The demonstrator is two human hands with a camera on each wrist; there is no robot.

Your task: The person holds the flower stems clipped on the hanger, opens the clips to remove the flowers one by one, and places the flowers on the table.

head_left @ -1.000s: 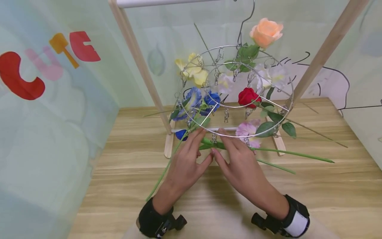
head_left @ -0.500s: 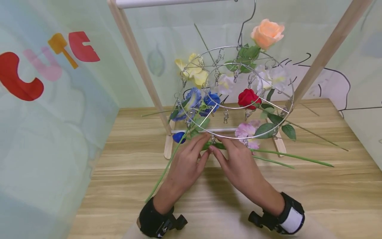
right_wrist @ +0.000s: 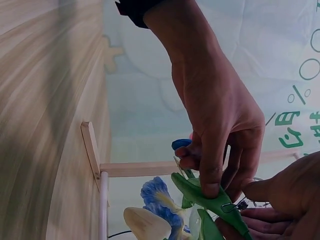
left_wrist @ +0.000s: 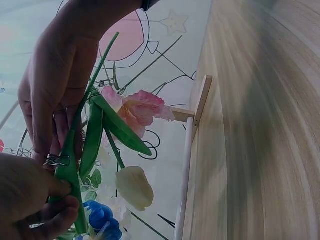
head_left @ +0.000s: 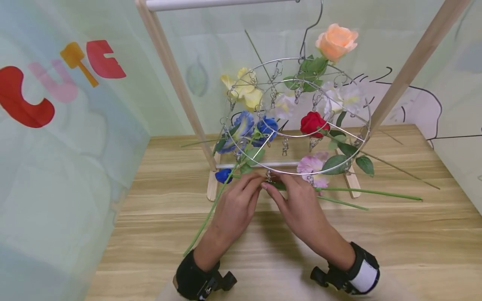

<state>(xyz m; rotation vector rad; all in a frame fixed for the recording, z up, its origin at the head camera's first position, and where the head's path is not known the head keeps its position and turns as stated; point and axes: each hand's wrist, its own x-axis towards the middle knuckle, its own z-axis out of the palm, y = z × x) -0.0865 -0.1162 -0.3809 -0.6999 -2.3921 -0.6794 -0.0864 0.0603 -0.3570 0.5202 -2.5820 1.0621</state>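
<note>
In the head view both hands meet under the front rim of a round wire hanger (head_left: 290, 172), at a small metal clip (head_left: 269, 175). My left hand (head_left: 235, 200) pinches the green leafy stem (left_wrist: 72, 175) of a blue tulip, whose bud (head_left: 224, 175) pokes out at the left. The long stem end (head_left: 376, 192) runs off to the right. My right hand (head_left: 301, 202) has thumb and fingers around the clip, as the right wrist view shows; the clip's wire (right_wrist: 229, 207) lies across the green leaf. A white tulip (left_wrist: 135, 187) hangs close by.
Other artificial flowers hang from the hanger: a red rose (head_left: 314, 124), a peach rose (head_left: 337, 42), a yellow flower (head_left: 246, 90) and a pink flower (head_left: 313, 169). A wooden frame (head_left: 177, 83) holds the hanger over the wooden table (head_left: 150, 225). Another green stem (head_left: 203, 230) slants past the left wrist.
The left hand has come slightly down with the blue bud, which has shifted down and left. The right thumb has edged left toward the clip, and the right wrist has moved slightly left.
</note>
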